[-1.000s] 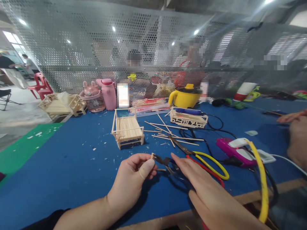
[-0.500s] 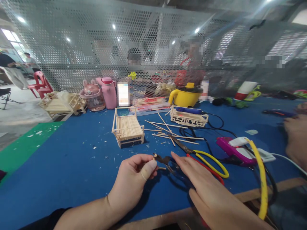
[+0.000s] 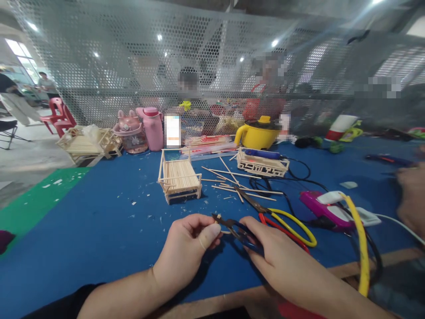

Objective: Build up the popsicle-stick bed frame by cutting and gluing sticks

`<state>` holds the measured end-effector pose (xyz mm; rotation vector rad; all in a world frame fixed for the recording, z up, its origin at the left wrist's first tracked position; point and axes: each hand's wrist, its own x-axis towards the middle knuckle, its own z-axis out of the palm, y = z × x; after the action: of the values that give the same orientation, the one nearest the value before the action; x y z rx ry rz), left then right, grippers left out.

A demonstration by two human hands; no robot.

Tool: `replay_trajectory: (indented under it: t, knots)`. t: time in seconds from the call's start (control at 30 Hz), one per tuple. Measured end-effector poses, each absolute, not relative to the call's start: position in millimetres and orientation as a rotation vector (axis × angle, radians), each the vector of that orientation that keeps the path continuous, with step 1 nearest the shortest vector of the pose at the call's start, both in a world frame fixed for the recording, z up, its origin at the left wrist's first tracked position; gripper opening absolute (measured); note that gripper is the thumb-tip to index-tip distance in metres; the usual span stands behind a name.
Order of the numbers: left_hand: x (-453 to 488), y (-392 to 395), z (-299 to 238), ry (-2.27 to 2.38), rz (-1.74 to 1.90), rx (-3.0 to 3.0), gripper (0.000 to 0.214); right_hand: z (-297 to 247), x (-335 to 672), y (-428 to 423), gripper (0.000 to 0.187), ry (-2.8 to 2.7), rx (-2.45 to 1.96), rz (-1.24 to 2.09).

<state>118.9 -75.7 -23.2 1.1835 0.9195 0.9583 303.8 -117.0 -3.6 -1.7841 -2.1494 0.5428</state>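
Observation:
Between the thumb and fingers of my left hand (image 3: pixel 189 248) is a small pale wooden stick (image 3: pixel 218 218), mostly hidden by the fingers. My right hand (image 3: pixel 279 257) grips the dark blue handles of cutting pliers (image 3: pixel 237 229). The pliers' jaws are at the tip of the stick; I cannot tell whether they press on it. A second thin stick end shows just right of my left fingertips. Beyond my hands stands a miniature bed frame (image 3: pixel 181 175) built of thin sticks. Loose wooden sticks (image 3: pixel 247 192) lie to its right.
Scissors (image 3: pixel 285 219) with red and yellow handles lie beside my right hand. Behind them are a purple power strip (image 3: pixel 323 210) with cables, a small stick-built rack (image 3: pixel 262 165) and a yellow pot (image 3: pixel 259 135). Pink bottles (image 3: pixel 153 128) stand at the back. Another person's hand (image 3: pixel 413 190) is at right.
My right fingers, stretched out before, have closed round the pliers' handles. The pliers' jaws have shifted slightly at the stick's tip. My left hand keeps its pinch.

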Motion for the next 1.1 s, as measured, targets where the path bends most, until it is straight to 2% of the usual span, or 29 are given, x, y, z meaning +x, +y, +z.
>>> replay_trajectory:
  t: [0.07, 0.27, 0.5, 0.7, 0.9, 0.97, 1.1]
  knots:
    - [117, -77, -25, 0.899, 0.938, 1.304, 0.023, -2, 304, -113, 0.021, -2.168, -1.755, 0.516]
    - [111, -78, -24, 0.898, 0.943, 1.741, 0.033, -8, 306, -109, 0.029, -2.193, -1.683, 0.449]
    - [113, -79, -22, 0.818, 0.87, 1.415, 0.032, 2, 301, -105, 0.013, -2.144, -1.601, 0.782]
    - [114, -83, -21, 0.798, 0.853, 1.303, 0.033, 14, 303, -99, 0.017, -2.196, -1.559, 0.893]
    - [115, -80, -21, 0.835, 0.861, 1.269, 0.031, 13, 302, -97, 0.012, -2.212, -1.589, 0.933]
    - [116, -77, -23, 0.843, 0.876, 1.264, 0.031, 11, 299, -100, 0.019, -2.174, -1.592, 0.942]
    - [114, -72, -27, 0.858, 0.825, 1.271, 0.032, 11, 297, -106, 0.049, -2.16, -1.75, 0.864]
